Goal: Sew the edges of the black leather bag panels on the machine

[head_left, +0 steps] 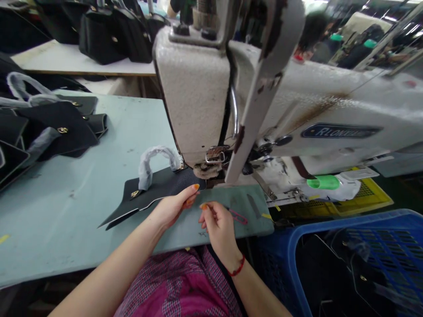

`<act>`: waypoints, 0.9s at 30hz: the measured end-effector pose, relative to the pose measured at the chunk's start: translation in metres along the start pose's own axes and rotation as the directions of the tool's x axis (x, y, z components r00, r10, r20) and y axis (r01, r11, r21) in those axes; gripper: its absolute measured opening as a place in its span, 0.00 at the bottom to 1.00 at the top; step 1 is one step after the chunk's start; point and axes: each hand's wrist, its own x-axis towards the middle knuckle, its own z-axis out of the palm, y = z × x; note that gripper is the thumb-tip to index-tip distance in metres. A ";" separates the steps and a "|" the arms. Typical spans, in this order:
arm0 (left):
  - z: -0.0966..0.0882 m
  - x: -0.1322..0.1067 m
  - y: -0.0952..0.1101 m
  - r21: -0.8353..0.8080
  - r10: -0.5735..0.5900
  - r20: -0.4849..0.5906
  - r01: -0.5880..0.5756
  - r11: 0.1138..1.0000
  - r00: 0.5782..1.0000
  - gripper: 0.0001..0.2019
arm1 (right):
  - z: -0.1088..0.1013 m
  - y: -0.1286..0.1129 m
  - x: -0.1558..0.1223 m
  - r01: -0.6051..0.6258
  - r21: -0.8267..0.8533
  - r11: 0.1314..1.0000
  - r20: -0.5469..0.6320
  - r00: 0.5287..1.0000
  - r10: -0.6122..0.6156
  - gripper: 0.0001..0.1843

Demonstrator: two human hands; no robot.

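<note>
Several black handbags (102, 39) stand on a white-topped table (82, 61), far to the left of and behind the off-white sewing machine (194, 88). Nearer, left of the machine, black bag flaps with round gold clasps (59, 132) lie in an overlapping pile, their handles wrapped in white, on a pale teal workbench (66, 211).

Just left of the machine's needle area lies a pointed black textured flap (155, 187), its white-wrapped handle (155, 165) arching upward and its far end reaching the presser foot. The left hand (173, 207) is half open, its orange-nailed fingertips (195, 187) resting on the flap's near edge, with no firm pinch visible. In front of the machine, the right hand (218, 226), wearing a red string bracelet (236, 267), is curled, thumb and forefinger drawn together. Pink-handled thread snips (238, 216) sit right beside it on a grey-green mat (244, 220); whether that hand has hold of them, I cannot tell.

Right of the machine's base sits a bright green plastic spool (323, 182) on white cloth. Further right, below it, a blue plastic crate (330, 233) holds black bag pieces.
</note>
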 end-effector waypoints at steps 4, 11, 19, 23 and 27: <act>0.001 0.004 -0.003 -0.019 0.072 0.036 -0.072 0.997 0.997 0.23 | 0.002 0.035 -0.012 0.042 -0.181 0.983 0.034 0.999 -0.037 0.14; -0.001 0.012 -0.002 -0.044 0.098 0.013 -0.098 0.994 0.995 0.21 | 0.005 0.059 -0.009 0.130 -0.424 0.896 0.050 0.991 -0.120 0.14; -0.005 0.022 0.003 -0.039 0.112 -0.022 -0.113 0.993 0.993 0.21 | 0.005 0.062 -0.012 0.154 -0.472 0.868 0.075 0.988 -0.134 0.15; -0.004 0.023 0.007 -0.009 0.155 -0.040 -0.155 0.988 0.987 0.22 | 0.004 0.063 -0.012 0.156 -0.478 0.865 0.086 0.988 -0.131 0.14; -0.003 0.025 0.006 -0.006 0.186 -0.071 -0.187 0.982 0.980 0.23 | 0.003 0.062 -0.012 0.162 -0.475 0.865 0.083 0.987 -0.139 0.14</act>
